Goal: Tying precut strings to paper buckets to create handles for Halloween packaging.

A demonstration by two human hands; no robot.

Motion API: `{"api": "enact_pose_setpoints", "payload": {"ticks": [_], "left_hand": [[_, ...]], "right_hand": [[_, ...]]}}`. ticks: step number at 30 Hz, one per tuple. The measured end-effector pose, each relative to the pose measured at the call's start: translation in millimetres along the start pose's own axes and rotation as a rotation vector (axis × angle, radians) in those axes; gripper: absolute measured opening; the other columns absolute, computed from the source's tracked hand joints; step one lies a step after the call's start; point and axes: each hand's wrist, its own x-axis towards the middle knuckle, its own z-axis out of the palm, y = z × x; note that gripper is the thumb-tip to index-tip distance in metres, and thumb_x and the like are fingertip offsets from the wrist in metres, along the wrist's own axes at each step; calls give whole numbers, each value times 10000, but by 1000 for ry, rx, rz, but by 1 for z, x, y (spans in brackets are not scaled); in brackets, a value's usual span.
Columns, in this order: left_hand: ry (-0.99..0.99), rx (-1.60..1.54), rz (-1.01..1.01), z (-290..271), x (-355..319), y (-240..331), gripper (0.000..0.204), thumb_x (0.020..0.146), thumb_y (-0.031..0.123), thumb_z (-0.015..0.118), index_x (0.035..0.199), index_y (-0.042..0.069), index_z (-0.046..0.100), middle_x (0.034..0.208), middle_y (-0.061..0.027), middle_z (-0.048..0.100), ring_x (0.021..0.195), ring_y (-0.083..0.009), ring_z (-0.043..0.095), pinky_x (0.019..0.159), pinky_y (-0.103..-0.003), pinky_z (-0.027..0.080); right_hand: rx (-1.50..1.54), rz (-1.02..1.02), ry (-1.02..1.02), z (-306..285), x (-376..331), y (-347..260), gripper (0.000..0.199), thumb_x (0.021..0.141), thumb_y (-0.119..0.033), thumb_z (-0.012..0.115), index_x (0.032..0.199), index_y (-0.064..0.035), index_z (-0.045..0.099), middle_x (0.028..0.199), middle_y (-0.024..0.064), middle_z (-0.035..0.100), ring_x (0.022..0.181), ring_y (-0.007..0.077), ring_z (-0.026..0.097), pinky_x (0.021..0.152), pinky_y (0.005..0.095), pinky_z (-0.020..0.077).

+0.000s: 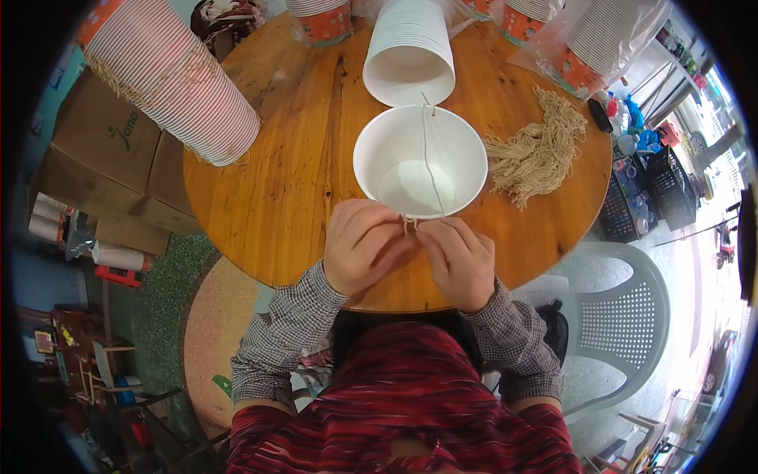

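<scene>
A white paper bucket [375, 154] stands on the round wooden table in front of me, its open mouth facing up. One thin beige string [429, 162] runs across the opening, from a hole in the far rim to the near rim. Both my hands meet at that near rim. My left hand [355, 245] has its fingers pinched on the string beside the rim. My right hand [462, 257] pinches the string too, just to the right. Short strands show between the fingertips; whether they form a knot is too small to tell.
Behind the bucket lies a stack of white buckets [410, 69]. A loose bundle of beige strings [545, 150] is at the right. Tall stacked buckets with strings [185, 87] lean at the left. Bagged orange-patterned buckets [576, 71] line the back. A grey plastic chair [659, 316] stands right.
</scene>
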Motion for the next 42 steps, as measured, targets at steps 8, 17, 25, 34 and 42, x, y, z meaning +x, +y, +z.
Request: {"api": "enact_pose_setpoints", "payload": {"ticks": [8,17,25,34,42], "left_hand": [[-227,-210,-167,-17,23,-19,183,765,40,657,947,56,647,980,-64,641,935,-249,591,877,-380,405],[-312,-355,-200,-10,19,-20,184,755,29,681,934,67,658,1008,-55,652,1059,-221,583,1008,-412,331],[-12,-180,-147,6,5,-10,204,718,44,711,906,106,663,909,9,655,828,-154,610,787,-322,360],[98,-54,-174,18,9,3,225,692,13,710,881,123,658,912,13,646,822,-135,597,769,-313,337],[51,-79,-246,23,19,8,205,704,10,663,866,134,640,925,12,613,865,-139,574,818,-344,310]], "right_hand": [[137,66,-57,-2,8,-3,134,798,-30,639,927,-37,601,825,62,602,662,229,621,573,320,506],[147,95,-40,-5,17,-10,123,799,-28,640,914,-34,597,788,72,584,649,234,612,559,321,495],[161,130,2,-3,14,-11,123,791,-16,641,907,-17,601,799,92,606,666,255,621,563,333,502],[105,81,-38,-7,7,-9,143,773,3,636,899,-15,572,803,104,584,662,275,599,560,343,494],[113,80,-37,-4,9,-4,151,764,2,638,896,-20,566,803,103,581,676,275,599,557,347,487]]}}
